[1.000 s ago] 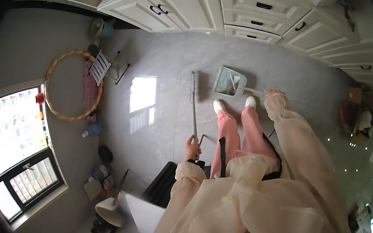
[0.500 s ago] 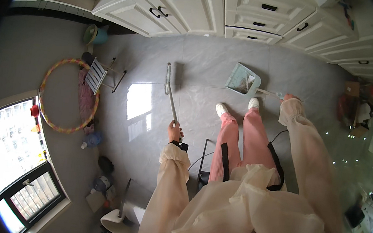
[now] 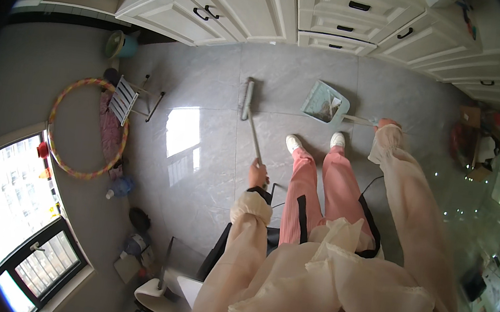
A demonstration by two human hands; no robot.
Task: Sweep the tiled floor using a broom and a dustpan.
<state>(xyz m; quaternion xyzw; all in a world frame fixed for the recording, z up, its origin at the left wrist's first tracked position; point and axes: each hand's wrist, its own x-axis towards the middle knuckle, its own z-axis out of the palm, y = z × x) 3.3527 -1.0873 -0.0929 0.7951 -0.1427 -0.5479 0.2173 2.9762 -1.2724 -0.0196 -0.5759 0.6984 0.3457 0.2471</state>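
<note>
My left hand (image 3: pixel 258 174) is closed around the handle of a broom (image 3: pixel 248 98), whose long, narrow grey-green head rests on the tiles ahead. Off to the right, my right hand (image 3: pixel 388 123) grips the pale handle of a light green dustpan (image 3: pixel 315 109). The pan lies on the floor with its wide mouth turned away to the left, and a small heap of greyish debris (image 3: pixel 333 108) shows inside. A gap of bare tile separates broom head and dustpan. My white shoes stand just nearer than the pan.
White cabinets (image 3: pixel 242 7) with black handles line the far side. Along the left wall are a small folding stool (image 3: pixel 124 101), a hula hoop (image 3: pixel 55 137) and a blue bin (image 3: pixel 128 47). Boxes and bags (image 3: pixel 471 135) sit at the right. A black-framed thing stands by my left leg.
My left hand and the broom have swept rightward, bringing the broom head closer to the dustpan. My right hand and the dustpan stay nearly in place.
</note>
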